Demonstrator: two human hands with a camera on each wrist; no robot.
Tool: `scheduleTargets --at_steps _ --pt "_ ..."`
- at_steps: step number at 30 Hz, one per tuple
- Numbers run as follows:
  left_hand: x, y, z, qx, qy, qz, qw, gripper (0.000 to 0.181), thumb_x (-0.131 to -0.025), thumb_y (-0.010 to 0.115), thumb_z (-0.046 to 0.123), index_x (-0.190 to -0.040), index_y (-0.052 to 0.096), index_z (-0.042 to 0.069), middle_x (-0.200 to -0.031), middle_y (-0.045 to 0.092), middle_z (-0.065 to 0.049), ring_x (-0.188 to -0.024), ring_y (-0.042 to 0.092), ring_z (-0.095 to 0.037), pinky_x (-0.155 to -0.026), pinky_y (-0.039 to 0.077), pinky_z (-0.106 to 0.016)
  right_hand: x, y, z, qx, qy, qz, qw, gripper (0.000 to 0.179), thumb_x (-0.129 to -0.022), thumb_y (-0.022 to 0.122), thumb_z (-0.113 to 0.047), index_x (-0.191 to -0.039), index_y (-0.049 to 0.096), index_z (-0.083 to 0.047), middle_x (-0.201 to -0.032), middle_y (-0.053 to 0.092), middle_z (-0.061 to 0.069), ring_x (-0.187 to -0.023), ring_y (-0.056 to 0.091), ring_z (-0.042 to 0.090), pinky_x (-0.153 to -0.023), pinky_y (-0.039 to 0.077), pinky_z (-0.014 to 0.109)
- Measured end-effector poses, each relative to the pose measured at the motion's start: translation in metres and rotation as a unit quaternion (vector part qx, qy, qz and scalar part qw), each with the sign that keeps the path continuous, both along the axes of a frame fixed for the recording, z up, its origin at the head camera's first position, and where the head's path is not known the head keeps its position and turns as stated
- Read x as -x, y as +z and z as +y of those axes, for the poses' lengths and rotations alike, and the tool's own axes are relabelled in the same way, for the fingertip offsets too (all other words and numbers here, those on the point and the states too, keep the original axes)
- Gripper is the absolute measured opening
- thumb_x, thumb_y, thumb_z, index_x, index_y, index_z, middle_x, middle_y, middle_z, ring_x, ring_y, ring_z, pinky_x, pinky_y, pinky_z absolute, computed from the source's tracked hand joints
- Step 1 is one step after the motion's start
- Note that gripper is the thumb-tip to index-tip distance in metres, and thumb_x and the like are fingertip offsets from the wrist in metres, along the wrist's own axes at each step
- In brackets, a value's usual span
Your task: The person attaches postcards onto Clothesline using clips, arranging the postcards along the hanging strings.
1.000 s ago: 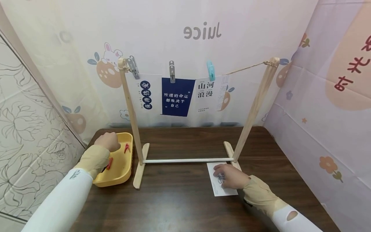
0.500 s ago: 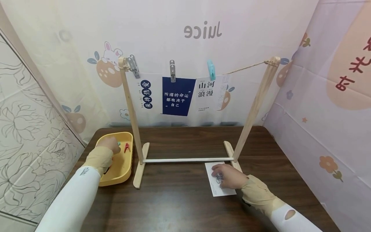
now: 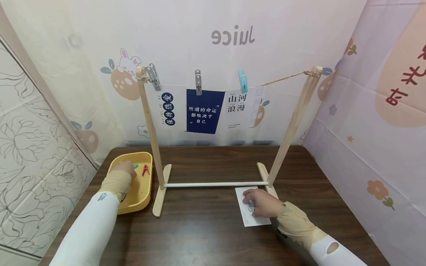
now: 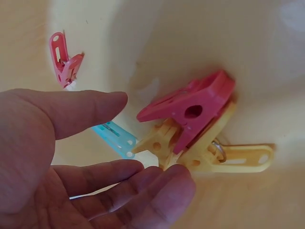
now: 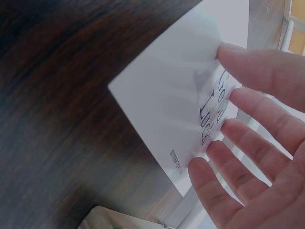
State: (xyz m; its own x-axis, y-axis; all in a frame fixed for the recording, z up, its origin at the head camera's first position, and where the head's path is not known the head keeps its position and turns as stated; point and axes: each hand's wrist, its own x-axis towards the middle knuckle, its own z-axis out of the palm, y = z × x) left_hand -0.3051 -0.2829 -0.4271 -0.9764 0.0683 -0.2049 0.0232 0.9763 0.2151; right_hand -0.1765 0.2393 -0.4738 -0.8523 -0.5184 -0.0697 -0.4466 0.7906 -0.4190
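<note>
My left hand (image 3: 124, 166) reaches into the yellow plastic basin (image 3: 146, 201) at the left. In the left wrist view its thumb and fingers are spread apart, fingertips right at a red clothespin (image 4: 209, 100) that lies over yellow clothespins (image 4: 202, 157). A blue clothespin (image 4: 116, 139) shows behind the fingers, and another red clothespin (image 4: 71, 69) lies farther off. My right hand (image 3: 266, 204) rests its fingertips on a white card (image 5: 147, 90) printed "Good Luck", which lies on the table by the rack's right foot; the fingers are gently bent and spread.
A wooden rack (image 3: 293, 122) stands mid-table, a string (image 3: 283, 78) tied between its posts. Two grey clothespins (image 3: 198, 82) and a blue one (image 3: 243, 81) hold cards on it, among them a navy card (image 3: 204, 112). A white bar (image 3: 216, 184) joins the rack's feet.
My left hand has moved slightly right and lower into the basin, uncovering a blue clothespin beside it. The right hand and its card have shifted a little left, then stayed nearly still.
</note>
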Motion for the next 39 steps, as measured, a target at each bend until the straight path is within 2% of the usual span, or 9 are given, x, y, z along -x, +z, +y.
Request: scheduleTargets --at_steps 4,8,13,17,20,23,28,34,39 --pt "-0.003 0.001 0.001 0.007 0.001 0.005 1.0 0.011 -0.082 0.062 0.0 -0.082 0.071 -0.007 -0.085 0.067 -0.02 -0.078 0.058 -0.032 -0.075 0.055 -0.045 -0.001 0.001 0.0 -0.001 0.0 -0.001 1.0 0.044 -0.063 0.087 0.009 -0.105 0.081 -0.003 -0.131 0.073 0.02 -0.118 0.071 0.04 -0.095 0.059 0.043" --pt "0.0 -0.003 0.0 0.011 0.008 0.002 0.9999 0.014 -0.084 0.062 0.002 -0.087 0.072 -0.008 -0.088 0.069 -0.021 -0.081 0.06 -0.033 -0.078 0.056 -0.046 -0.001 0.0 -0.001 0.001 -0.003 -0.001 1.0 0.044 -0.063 0.088 0.009 -0.104 0.081 -0.003 -0.131 0.074 0.019 -0.118 0.072 0.039 -0.094 0.059 0.042" --pt "0.003 -0.009 -0.002 0.013 0.008 -0.006 0.9999 0.012 -0.088 0.063 0.001 -0.089 0.072 -0.007 -0.087 0.069 -0.021 -0.078 0.061 -0.033 -0.075 0.056 -0.046 -0.001 -0.001 0.0 0.004 -0.006 -0.003 1.0 0.044 -0.063 0.087 0.01 -0.104 0.082 -0.003 -0.13 0.074 0.019 -0.117 0.072 0.039 -0.092 0.059 0.04" --pt "0.007 -0.019 -0.005 0.015 0.003 0.01 0.9998 0.011 -0.088 0.062 -0.001 -0.088 0.071 -0.008 -0.083 0.068 -0.02 -0.076 0.06 -0.032 -0.072 0.055 -0.047 -0.001 -0.002 0.001 0.003 -0.007 0.0 1.0 0.044 -0.062 0.087 0.009 -0.104 0.082 -0.004 -0.13 0.074 0.018 -0.117 0.072 0.039 -0.092 0.059 0.04" --pt "0.007 -0.021 -0.005 0.014 -0.001 0.022 0.9997 0.012 -0.088 0.061 -0.002 -0.084 0.071 -0.007 -0.081 0.066 -0.019 -0.073 0.058 -0.032 -0.069 0.054 -0.046 -0.002 -0.002 0.0 0.004 -0.008 0.0 1.0 0.044 -0.062 0.087 0.009 -0.104 0.082 -0.004 -0.13 0.074 0.018 -0.118 0.072 0.039 -0.093 0.059 0.041" --pt "0.003 -0.016 -0.002 0.009 0.003 0.016 0.9998 0.014 -0.089 0.059 -0.003 -0.085 0.072 -0.007 -0.08 0.066 -0.017 -0.072 0.058 -0.031 -0.066 0.052 -0.042 -0.002 -0.001 0.0 0.001 -0.007 0.003 1.0 0.044 -0.062 0.086 0.009 -0.104 0.082 -0.004 -0.13 0.074 0.018 -0.118 0.072 0.04 -0.094 0.059 0.042" --pt "-0.004 -0.004 0.004 -0.01 0.014 -0.015 0.9997 0.012 -0.093 0.059 -0.003 -0.092 0.07 -0.008 -0.078 0.062 -0.015 -0.073 0.058 -0.03 -0.065 0.049 -0.038 -0.001 0.0 0.0 -0.001 -0.009 0.002 1.0 0.043 -0.063 0.087 0.009 -0.104 0.082 -0.004 -0.13 0.074 0.018 -0.119 0.072 0.04 -0.094 0.059 0.042" --pt "0.001 -0.011 0.0 -0.021 0.021 -0.024 0.9993 0.012 -0.092 0.059 0.0 -0.086 0.068 -0.005 -0.082 0.061 -0.016 -0.077 0.057 -0.03 -0.067 0.047 -0.036 -0.001 0.0 -0.001 -0.001 -0.007 0.002 1.0 0.043 -0.063 0.087 0.009 -0.104 0.082 -0.004 -0.13 0.075 0.018 -0.118 0.072 0.039 -0.093 0.059 0.041" --pt "0.003 -0.012 -0.001 -0.027 0.031 -0.025 0.9988 0.011 -0.092 0.059 0.0 -0.084 0.066 -0.005 -0.085 0.062 -0.019 -0.079 0.058 -0.033 -0.069 0.049 -0.039 -0.002 0.001 -0.002 -0.002 -0.007 0.002 1.0 0.043 -0.063 0.086 0.009 -0.104 0.081 -0.004 -0.13 0.074 0.018 -0.118 0.072 0.039 -0.092 0.058 0.04"
